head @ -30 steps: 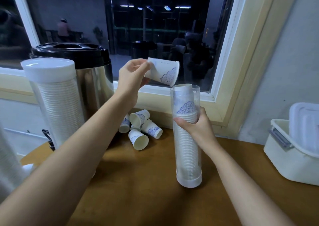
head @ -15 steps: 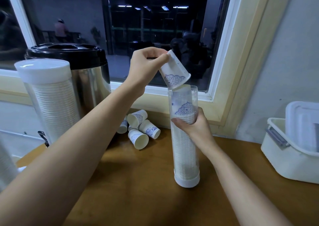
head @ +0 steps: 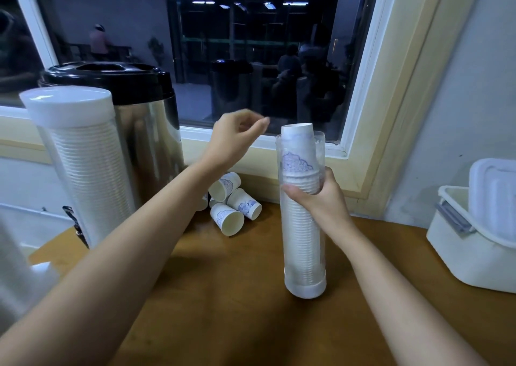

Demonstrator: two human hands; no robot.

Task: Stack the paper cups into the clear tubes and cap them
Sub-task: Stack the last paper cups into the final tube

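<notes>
Clear tube (head: 304, 240), likely light and tippy: right hand (head: 321, 198) is gripping its upper wall; left hand (head: 236, 139) is hovering loosely curled, empty.

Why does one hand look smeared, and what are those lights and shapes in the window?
Head view: the left hand is blurred at its fingers, while the right hand on the clear tube is sharp. Head view: the dark window shows ceiling lights and faint figures, and its frame bows from the wide lens.
</notes>
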